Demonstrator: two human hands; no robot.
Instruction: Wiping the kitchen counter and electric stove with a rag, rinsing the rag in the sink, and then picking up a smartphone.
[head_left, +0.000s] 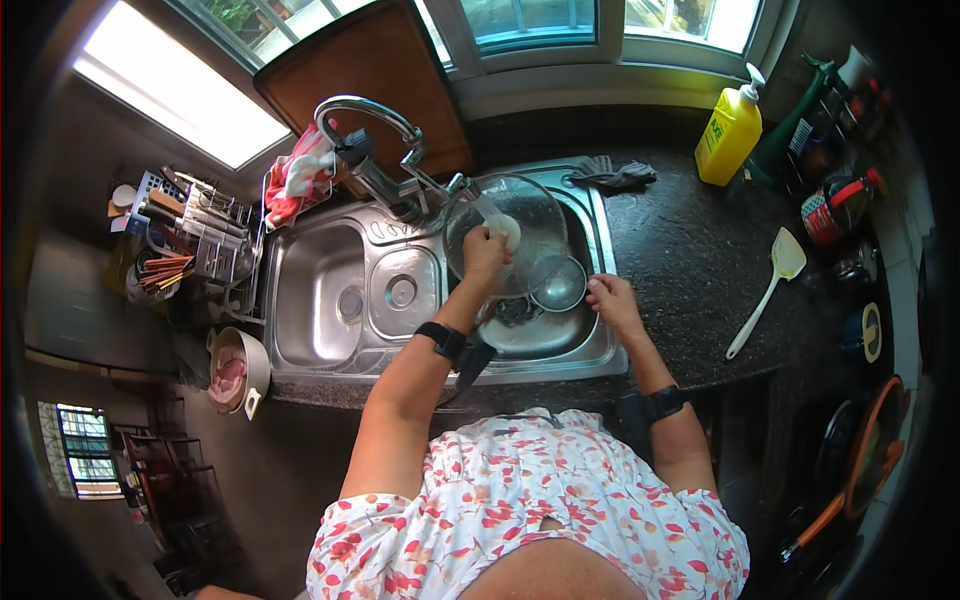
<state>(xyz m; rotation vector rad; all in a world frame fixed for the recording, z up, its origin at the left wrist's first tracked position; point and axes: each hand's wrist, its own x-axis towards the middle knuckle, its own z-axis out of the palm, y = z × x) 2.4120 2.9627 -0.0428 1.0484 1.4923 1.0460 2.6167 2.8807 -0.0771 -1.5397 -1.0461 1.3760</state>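
My left hand (486, 253) is closed around a small pale round item (504, 231), held under the end of the chrome faucet (463, 187). Below it, a large clear round lid or bowl (541, 217) leans in the right basin of the steel sink (540, 346). A small round metal bowl or ladle (561, 285) sits at its lower edge. My right hand (611, 298) is beside the small metal item at the sink's right rim, fingers bent; contact between them is unclear. Dark material (517, 310) lies partly hidden in the basin.
On the right counter are a white spatula (766, 292), a yellow pump bottle (729, 136) and a grey cloth (613, 174). A wooden board (375, 82) leans behind the faucet. At left stand a utensil rack (217, 229) and a pot holding pinkish meat (256, 367).
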